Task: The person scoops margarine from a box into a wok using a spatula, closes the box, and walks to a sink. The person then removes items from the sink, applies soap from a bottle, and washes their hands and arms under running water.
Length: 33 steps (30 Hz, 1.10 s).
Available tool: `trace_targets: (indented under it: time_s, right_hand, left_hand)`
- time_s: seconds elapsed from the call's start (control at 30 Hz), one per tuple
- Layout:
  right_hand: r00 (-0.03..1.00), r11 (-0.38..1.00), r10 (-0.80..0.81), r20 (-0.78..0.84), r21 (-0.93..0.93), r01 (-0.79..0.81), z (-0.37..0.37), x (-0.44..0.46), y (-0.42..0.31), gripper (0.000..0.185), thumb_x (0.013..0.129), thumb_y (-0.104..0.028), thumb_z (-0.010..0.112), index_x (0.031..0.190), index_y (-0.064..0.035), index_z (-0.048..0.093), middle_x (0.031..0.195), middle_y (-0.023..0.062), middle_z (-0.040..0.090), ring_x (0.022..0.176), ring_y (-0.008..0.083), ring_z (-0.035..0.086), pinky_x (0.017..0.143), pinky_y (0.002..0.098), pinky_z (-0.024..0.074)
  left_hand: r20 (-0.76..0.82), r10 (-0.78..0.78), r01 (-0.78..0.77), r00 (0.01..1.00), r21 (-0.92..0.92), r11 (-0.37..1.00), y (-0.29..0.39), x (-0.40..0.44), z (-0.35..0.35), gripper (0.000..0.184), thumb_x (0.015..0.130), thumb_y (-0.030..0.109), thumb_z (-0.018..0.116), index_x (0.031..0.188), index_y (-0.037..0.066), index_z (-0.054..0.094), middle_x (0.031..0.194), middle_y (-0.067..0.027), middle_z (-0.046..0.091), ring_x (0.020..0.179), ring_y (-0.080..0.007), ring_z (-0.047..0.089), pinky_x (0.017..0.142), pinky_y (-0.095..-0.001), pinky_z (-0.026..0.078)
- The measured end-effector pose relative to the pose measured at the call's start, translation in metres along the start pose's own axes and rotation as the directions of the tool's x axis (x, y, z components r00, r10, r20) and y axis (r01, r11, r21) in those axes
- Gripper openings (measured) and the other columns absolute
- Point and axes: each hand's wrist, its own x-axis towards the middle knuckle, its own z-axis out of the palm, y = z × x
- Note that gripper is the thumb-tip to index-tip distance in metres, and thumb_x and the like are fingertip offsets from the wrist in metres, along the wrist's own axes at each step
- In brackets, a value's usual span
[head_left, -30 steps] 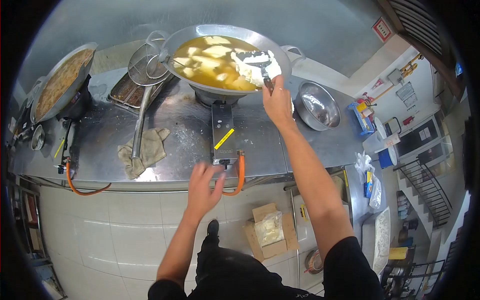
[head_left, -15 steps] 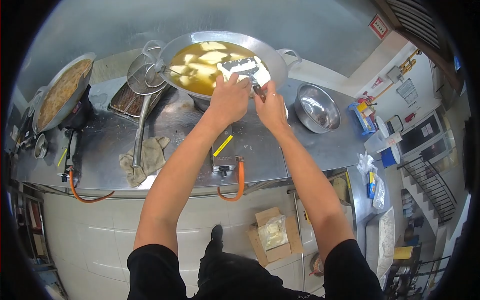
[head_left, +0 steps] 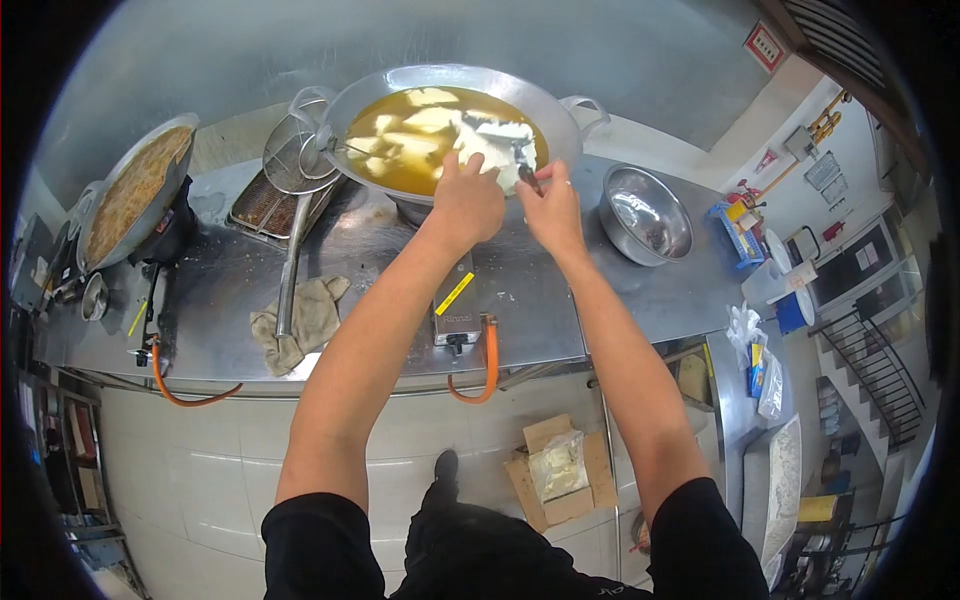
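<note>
A wide metal wok [head_left: 450, 75] holds yellow liquid fat [head_left: 385, 108] with several pale, half-melted solid lumps [head_left: 432, 118] in it. Over its near right side is a creamy white block of solid fat [head_left: 480, 150]. My left hand [head_left: 468, 203] grips the near left of this block; the fingertips are partly hidden. In my right hand [head_left: 553, 212] is the dark handle of a scraper [head_left: 527, 178]. The scraper's broad blade lies against the block, partly covered with white fat.
Right of the wok stands a steel bowl [head_left: 645, 215]. To the left are a long-handled strainer [head_left: 290, 160], a wire basket [head_left: 265, 208], a cloth [head_left: 297, 322] and a second full wok [head_left: 140, 190]. An orange gas hose [head_left: 490, 365] hangs below; a cardboard box [head_left: 560, 475] sits on the floor.
The scene has shifted slightly right in view. The scraper has changed angle against the white block, with its handle turned more leftward. Both hands keep their holds.
</note>
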Motion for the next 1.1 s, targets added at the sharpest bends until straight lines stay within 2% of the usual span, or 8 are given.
trace_targets:
  time_s: [0.1, 0.17, 0.2, 0.3, 0.4, 0.6, 0.8, 1.1]
  right_hand:
    - [0.998, 0.995, -0.065, 0.006, -0.081, 0.065, -0.015, 0.010, -0.008, 0.025, 0.082, -0.014, 0.061, 0.094, -0.0015, 0.043, 0.077, 0.0243, 0.063, 0.074, 0.0407, 0.063, 0.066, 0.0450, 0.0472]
    - [0.992, 0.984, -0.125, 0.011, -0.126, 0.125, -0.020, 0.011, 0.003, 0.027, 0.083, -0.017, 0.062, 0.094, -0.0018, 0.043, 0.070, 0.0183, 0.063, 0.064, 0.0325, 0.063, 0.060, 0.0410, 0.0462]
    - [0.988, 0.977, -0.155, 0.015, -0.148, 0.155, -0.022, 0.010, 0.007, 0.028, 0.083, -0.019, 0.063, 0.094, -0.0020, 0.043, 0.066, 0.0152, 0.063, 0.059, 0.0284, 0.063, 0.057, 0.0389, 0.0457]
    - [0.997, 0.987, -0.046, 0.063, -0.151, 0.056, -0.036, -0.005, 0.006, 0.027, 0.084, -0.018, 0.062, 0.094, -0.0029, 0.043, 0.068, 0.0159, 0.063, 0.060, 0.0291, 0.063, 0.059, 0.0395, 0.0457]
    - [0.986, 0.985, 0.058, 0.158, -0.172, -0.030, -0.051, -0.015, 0.008, 0.028, 0.084, -0.015, 0.060, 0.102, -0.0052, 0.042, 0.080, 0.0239, 0.064, 0.079, 0.0416, 0.063, 0.069, 0.0470, 0.0468]
    - [0.983, 0.977, -0.003, 0.183, -0.208, 0.041, -0.043, -0.040, 0.025, 0.025, 0.090, -0.018, 0.053, 0.110, -0.0059, 0.046, 0.090, 0.0232, 0.065, 0.087, 0.0451, 0.060, 0.073, 0.0507, 0.0464]
    - [0.977, 0.974, -0.123, 0.173, -0.166, 0.152, -0.040, -0.071, 0.036, 0.019, 0.093, -0.016, 0.048, 0.109, -0.0050, 0.046, 0.099, 0.0219, 0.064, 0.090, 0.0455, 0.058, 0.075, 0.0527, 0.0463]
    - [0.967, 0.967, -0.058, 0.247, -0.226, 0.115, -0.067, -0.079, 0.030, 0.019, 0.093, -0.015, 0.048, 0.109, -0.0046, 0.046, 0.101, 0.0212, 0.064, 0.090, 0.0452, 0.058, 0.074, 0.0511, 0.0470]
  left_hand:
    - [-0.009, -0.046, 0.046, 0.999, -0.079, 0.996, -0.004, 0.003, -0.004, 0.027, 0.077, 0.012, 0.052, 0.097, 0.004, 0.069, 0.100, -0.0059, 0.065, 0.108, -0.0225, 0.050, 0.086, -0.0461, 0.033]
    - [-0.046, -0.064, 0.056, 0.997, -0.162, 0.985, -0.007, 0.002, -0.030, 0.023, 0.076, 0.014, 0.053, 0.088, 0.004, 0.070, 0.091, -0.0073, 0.066, 0.105, -0.0226, 0.052, 0.087, -0.0461, 0.032]
    - [-0.103, -0.071, 0.047, 0.992, -0.221, 0.974, -0.011, -0.002, -0.037, 0.024, 0.075, 0.009, 0.052, 0.091, 0.003, 0.069, 0.087, -0.0115, 0.066, 0.102, -0.0242, 0.053, 0.086, -0.0464, 0.033]
    - [-0.234, -0.136, 0.055, 0.963, -0.324, 0.944, -0.024, -0.023, -0.069, 0.031, 0.075, 0.004, 0.052, 0.102, 0.007, 0.068, 0.094, -0.0104, 0.066, 0.098, -0.0246, 0.053, 0.083, -0.0436, 0.033]
    - [-0.374, -0.233, 0.039, 0.898, -0.461, 0.887, -0.039, -0.055, -0.090, 0.038, 0.076, 0.002, 0.053, 0.110, 0.014, 0.065, 0.101, -0.0066, 0.066, 0.094, -0.0237, 0.052, 0.084, -0.0423, 0.033]
    - [-0.299, -0.529, 0.182, 0.794, -0.714, 0.676, -0.041, -0.109, -0.078, 0.033, 0.078, 0.007, 0.057, 0.110, 0.013, 0.062, 0.100, -0.0022, 0.064, 0.087, -0.0190, 0.051, 0.084, -0.0347, 0.036]
    - [-0.236, -0.584, 0.215, 0.777, -0.772, 0.598, -0.018, -0.155, -0.048, 0.033, 0.076, 0.003, 0.058, 0.109, 0.011, 0.062, 0.095, -0.0038, 0.064, 0.082, -0.0204, 0.051, 0.078, -0.0329, 0.041]
    - [-0.091, -0.670, 0.302, 0.736, -0.842, 0.446, 0.009, -0.215, 0.000, 0.032, 0.075, -0.002, 0.057, 0.105, 0.008, 0.062, 0.089, -0.0075, 0.060, 0.080, -0.0198, 0.050, 0.076, -0.0318, 0.042]
